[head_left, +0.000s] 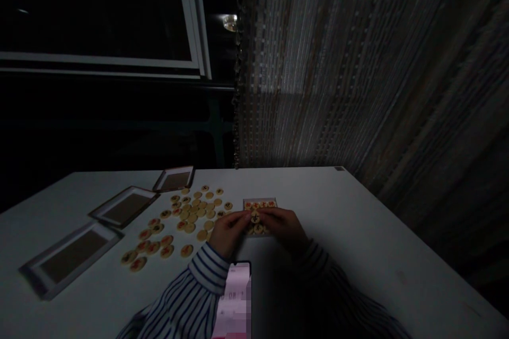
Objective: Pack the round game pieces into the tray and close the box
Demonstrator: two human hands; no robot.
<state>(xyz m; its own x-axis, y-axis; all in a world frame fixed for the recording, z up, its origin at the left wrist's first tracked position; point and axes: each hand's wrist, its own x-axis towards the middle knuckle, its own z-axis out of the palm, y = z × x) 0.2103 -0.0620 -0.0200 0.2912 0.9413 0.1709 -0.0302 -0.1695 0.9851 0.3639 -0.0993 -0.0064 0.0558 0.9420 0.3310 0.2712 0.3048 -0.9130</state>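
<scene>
A round wooden Chinese chess piece with a black character (255, 217) is pinched between the fingertips of my left hand (229, 230) and my right hand (287, 229). Both hands are closed, meeting above a small box (260, 201) on the white table. Inside this box, a row of red-marked pieces (260, 204) shows at the far side, and black-marked pieces (258, 228) show at the near side. My fingers cover the box's middle. To the left of my left hand, many loose chess pieces (192, 218) lie scattered, some face up and some blank side up.
Three shallow trays or lids stand at the left: a near one (99, 228), a middle one (134, 188) and a far one (174, 170). A lit phone (234, 302) lies by my left forearm. Behind the white table (318, 185) hangs a bead-like curtain (302, 63).
</scene>
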